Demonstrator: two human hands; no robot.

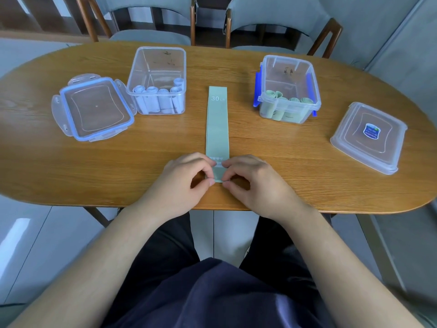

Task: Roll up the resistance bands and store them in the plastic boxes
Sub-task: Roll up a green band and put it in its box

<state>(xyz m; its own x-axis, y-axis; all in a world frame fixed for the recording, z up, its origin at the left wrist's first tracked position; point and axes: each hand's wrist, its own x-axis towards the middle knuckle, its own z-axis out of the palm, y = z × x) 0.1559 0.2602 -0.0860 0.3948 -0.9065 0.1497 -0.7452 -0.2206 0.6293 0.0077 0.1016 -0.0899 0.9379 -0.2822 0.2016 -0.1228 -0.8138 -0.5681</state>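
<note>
Dark clothes (212, 292) fill the near edge. Beyond them the left hand (186, 183) and right hand (250, 181) curl their fingers on the near end of the green band (217, 124), apparently pinching it. The rest lies flat on the table (283, 162), between the left box (142, 67), which holds pale rolls, and the right box (307, 74), which holds green ones.

Both bare forearms rise from the frame's lower corners and meet at centre. The left hand (184, 178) and right hand (253, 178) sit knuckles up, fingertips almost touching, each pinching the near end of the green band (216, 129).
</note>
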